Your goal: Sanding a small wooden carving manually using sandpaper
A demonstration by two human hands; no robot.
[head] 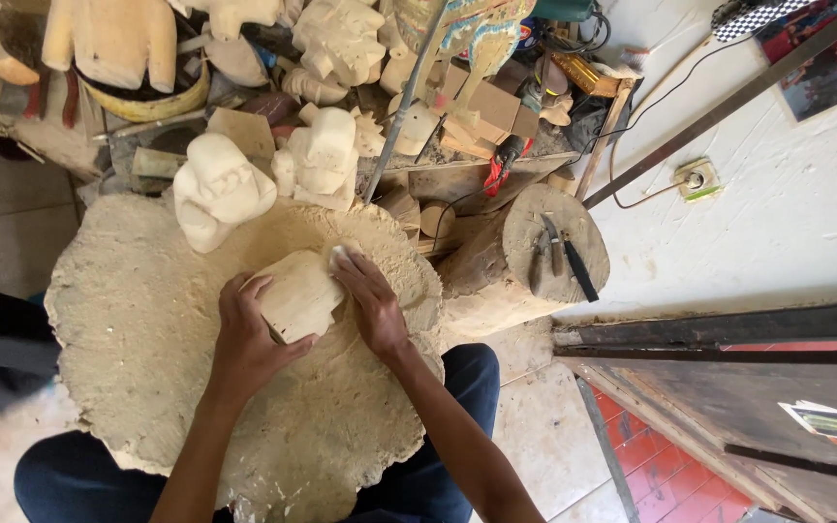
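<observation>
Your left hand (244, 339) clamps the pale wood block (297, 293) at the frame's centre, on the round stump table (128, 320). Your right hand (372, 305) presses a small sandpaper scrap (341, 257) against its upper edge, below 2 rough carvings (220, 189).

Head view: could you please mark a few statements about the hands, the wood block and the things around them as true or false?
1. The left hand holds the wood block. True.
2. The right hand rests on a hammer. False: it presses a small pale pad, perhaps sandpaper, against the block's upper edge.
3. The block lies on a wide, dust-covered stump. True.
4. The small stump to the right is bare. False: dark-handled tools lie on it.
5. Two pale carved figures stand beyond the block. True.
</observation>
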